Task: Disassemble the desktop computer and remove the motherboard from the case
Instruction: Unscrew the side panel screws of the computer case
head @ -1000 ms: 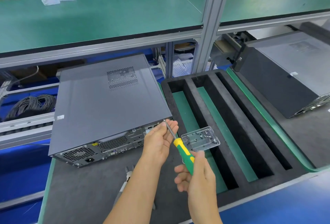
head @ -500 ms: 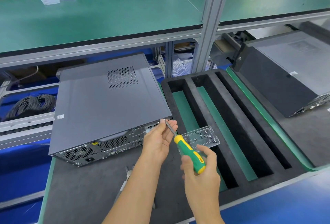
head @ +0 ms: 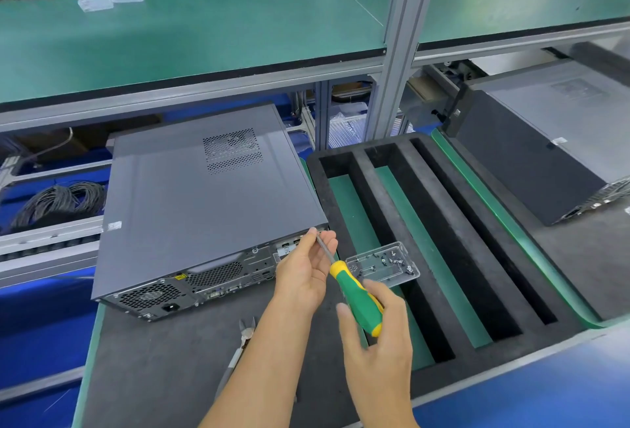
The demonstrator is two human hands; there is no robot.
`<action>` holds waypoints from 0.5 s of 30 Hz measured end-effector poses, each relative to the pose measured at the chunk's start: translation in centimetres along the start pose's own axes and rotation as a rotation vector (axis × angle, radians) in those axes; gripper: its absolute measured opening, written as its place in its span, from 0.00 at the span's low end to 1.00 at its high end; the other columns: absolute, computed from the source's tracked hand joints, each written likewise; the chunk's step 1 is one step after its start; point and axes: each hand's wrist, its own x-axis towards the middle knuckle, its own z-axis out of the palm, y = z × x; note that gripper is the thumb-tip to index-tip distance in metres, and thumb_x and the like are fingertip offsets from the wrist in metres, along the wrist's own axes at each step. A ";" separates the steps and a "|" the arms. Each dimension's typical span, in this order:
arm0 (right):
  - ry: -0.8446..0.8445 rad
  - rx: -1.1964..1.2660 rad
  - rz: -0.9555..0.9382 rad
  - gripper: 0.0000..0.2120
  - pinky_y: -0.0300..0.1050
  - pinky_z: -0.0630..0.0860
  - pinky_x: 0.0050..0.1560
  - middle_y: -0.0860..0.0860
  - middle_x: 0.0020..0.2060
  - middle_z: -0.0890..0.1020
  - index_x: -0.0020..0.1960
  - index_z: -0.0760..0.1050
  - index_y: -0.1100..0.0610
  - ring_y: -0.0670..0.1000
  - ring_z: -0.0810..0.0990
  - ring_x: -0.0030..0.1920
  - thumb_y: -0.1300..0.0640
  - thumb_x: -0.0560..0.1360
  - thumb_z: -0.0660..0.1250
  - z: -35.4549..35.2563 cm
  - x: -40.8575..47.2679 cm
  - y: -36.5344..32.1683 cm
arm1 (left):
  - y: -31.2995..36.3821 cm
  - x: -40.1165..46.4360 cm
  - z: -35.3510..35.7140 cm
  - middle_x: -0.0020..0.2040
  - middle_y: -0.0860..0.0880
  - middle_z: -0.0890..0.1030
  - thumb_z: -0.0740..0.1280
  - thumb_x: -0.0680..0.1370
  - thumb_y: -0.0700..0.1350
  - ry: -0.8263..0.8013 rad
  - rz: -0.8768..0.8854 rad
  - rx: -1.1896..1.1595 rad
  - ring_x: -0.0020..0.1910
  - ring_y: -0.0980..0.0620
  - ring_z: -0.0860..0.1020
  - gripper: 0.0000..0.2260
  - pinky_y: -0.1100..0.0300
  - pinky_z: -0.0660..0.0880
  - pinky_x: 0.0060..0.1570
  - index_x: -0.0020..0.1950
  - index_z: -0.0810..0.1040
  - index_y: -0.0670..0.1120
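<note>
Lying flat on a dark grey foam mat [head: 163,369], the grey metal desktop computer case [head: 204,196] has its closed side panel facing up and its rear panel of ports, vents and power socket turned toward the person. The motherboard is not visible; the case is still closed. The left hand [head: 305,274] is at the near right corner of the case, its thumb and fingertips pinching the thin metal shaft of a screwdriver with a green and yellow handle [head: 358,301] close to the tip, which sits at the top edge of the rear panel. The right hand [head: 378,342] grips the handle, with the fingers curled loosely around its lower end and the thumb out to the left. The screwdriver slants from the corner of the case down and right toward the person.

Just right of the hands, a small clear plastic tray [head: 383,265] holding several small screws rests across the ridges of a black foam insert with long slots [head: 443,233], green showing at the bottom of the slots. A pair of side cutters [head: 243,335] lies on the mat below the case, partly hidden by the left forearm. Well apart to the right, a second grey computer case [head: 545,141] lies on another mat. A coil of black cable [head: 58,201] sits behind the case on the left, under a green-topped shelf [head: 204,29].
</note>
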 end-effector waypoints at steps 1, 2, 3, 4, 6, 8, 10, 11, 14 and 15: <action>-0.020 0.022 0.059 0.21 0.30 0.71 0.47 0.41 0.52 0.77 0.63 0.67 0.37 0.45 0.77 0.52 0.42 0.73 0.69 -0.1 0.0 -0.1 | 0.0 0.0 0.0 0.41 0.38 0.85 0.69 0.78 0.38 0.001 -0.004 -0.004 0.38 0.47 0.85 0.06 0.61 0.80 0.32 0.50 0.78 0.35; -0.049 0.022 0.100 0.22 0.28 0.71 0.46 0.41 0.51 0.78 0.64 0.64 0.34 0.44 0.79 0.49 0.37 0.73 0.65 -0.2 -0.1 0.1 | 0.0 0.1 0.1 0.41 0.38 0.85 0.69 0.78 0.38 0.004 -0.008 -0.009 0.38 0.47 0.85 0.06 0.61 0.80 0.32 0.49 0.77 0.35; -0.077 -0.006 0.107 0.19 0.28 0.71 0.43 0.42 0.48 0.80 0.63 0.63 0.31 0.43 0.80 0.46 0.35 0.73 0.60 -0.3 -0.1 0.4 | 0.0 0.1 0.2 0.40 0.38 0.85 0.68 0.78 0.38 0.006 -0.012 -0.013 0.37 0.48 0.85 0.06 0.62 0.79 0.31 0.49 0.77 0.35; -0.097 -0.045 0.080 0.16 0.27 0.70 0.41 0.42 0.45 0.81 0.62 0.63 0.31 0.42 0.80 0.43 0.35 0.75 0.56 -0.4 -0.1 0.4 | -0.1 0.1 0.3 0.40 0.39 0.85 0.68 0.78 0.38 0.009 -0.016 -0.017 0.37 0.48 0.85 0.06 0.62 0.79 0.31 0.48 0.77 0.35; -0.085 -0.105 -0.023 0.12 0.27 0.68 0.41 0.42 0.44 0.78 0.60 0.67 0.36 0.41 0.77 0.42 0.42 0.77 0.58 -0.3 0.0 0.2 | -0.1 0.0 0.4 0.39 0.39 0.85 0.67 0.79 0.39 0.013 -0.022 -0.026 0.36 0.49 0.85 0.06 0.62 0.79 0.31 0.46 0.77 0.36; -0.040 -0.125 -0.106 0.14 0.28 0.69 0.44 0.43 0.47 0.76 0.60 0.70 0.45 0.44 0.76 0.45 0.52 0.75 0.66 -0.2 -0.1 0.2 | -0.1 0.0 0.6 0.38 0.40 0.84 0.66 0.79 0.39 0.016 -0.033 -0.046 0.35 0.49 0.85 0.06 0.61 0.80 0.31 0.46 0.77 0.36; -0.011 -0.116 -0.151 0.18 0.31 0.70 0.47 0.46 0.49 0.75 0.59 0.70 0.49 0.47 0.76 0.49 0.60 0.73 0.70 -0.1 -0.2 0.6 | -0.1 -0.1 0.7 0.37 0.40 0.84 0.66 0.79 0.39 0.016 -0.049 -0.078 0.35 0.49 0.85 0.06 0.61 0.80 0.31 0.46 0.78 0.36; -0.007 -0.104 -0.165 0.19 0.33 0.71 0.49 0.47 0.50 0.74 0.59 0.70 0.49 0.48 0.76 0.50 0.62 0.72 0.70 -0.1 -0.2 0.9 | -0.1 -0.2 0.7 0.37 0.41 0.84 0.65 0.80 0.39 0.014 -0.056 -0.090 0.35 0.50 0.84 0.06 0.61 0.80 0.30 0.47 0.78 0.36; 0.014 -0.063 -0.158 0.19 0.37 0.73 0.50 0.48 0.51 0.74 0.57 0.70 0.50 0.49 0.76 0.52 0.65 0.71 0.69 -0.1 -0.2 1.7 | -0.3 -0.3 0.6 0.39 0.41 0.85 0.65 0.80 0.39 -0.002 -0.063 -0.104 0.35 0.50 0.85 0.06 0.62 0.80 0.31 0.48 0.78 0.37; 0.020 -0.047 -0.143 0.20 0.38 0.73 0.50 0.48 0.51 0.74 0.57 0.70 0.50 0.49 0.76 0.52 0.66 0.71 0.70 -0.2 -0.3 1.9 | -0.5 -0.4 0.5 0.39 0.41 0.85 0.65 0.80 0.39 -0.009 -0.059 -0.104 0.36 0.50 0.85 0.06 0.62 0.80 0.31 0.48 0.78 0.37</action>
